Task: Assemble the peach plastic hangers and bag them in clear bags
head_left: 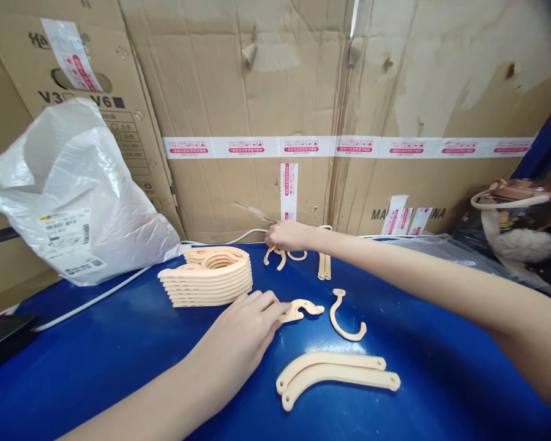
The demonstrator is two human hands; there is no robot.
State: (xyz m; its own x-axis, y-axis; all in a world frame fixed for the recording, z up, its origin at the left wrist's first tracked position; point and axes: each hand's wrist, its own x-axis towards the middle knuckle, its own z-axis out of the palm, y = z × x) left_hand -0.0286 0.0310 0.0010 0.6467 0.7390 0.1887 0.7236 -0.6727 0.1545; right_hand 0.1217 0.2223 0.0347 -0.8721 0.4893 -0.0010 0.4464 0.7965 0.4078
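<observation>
Blue table (119, 355): 2 bare hands among cream plastic hanger parts.

Far left: white plastic bag (73, 190) against cardboard boxes (257, 92), white cable (96, 297) running beneath. Next: stack of hanger bodies (209, 275), flat on table, just left of centre. Left hand (243, 334) palm down, fingers extended and unclenched, fingertips touching small connector piece (300, 309), not closed around it. Right hand (287, 236) reaching to table's far edge, fingers curled over small hook pieces (284, 254); grasp hidden, cannot tell. Just right of these: 2 short straight bars (324, 266), side by side. Nearer: single hook (344, 318), lying loose, beside connector piece. Nearest: 2 curved arm pieces (335, 373), touching, nested. Far right: cluttered items with beige handle (509, 199).
</observation>
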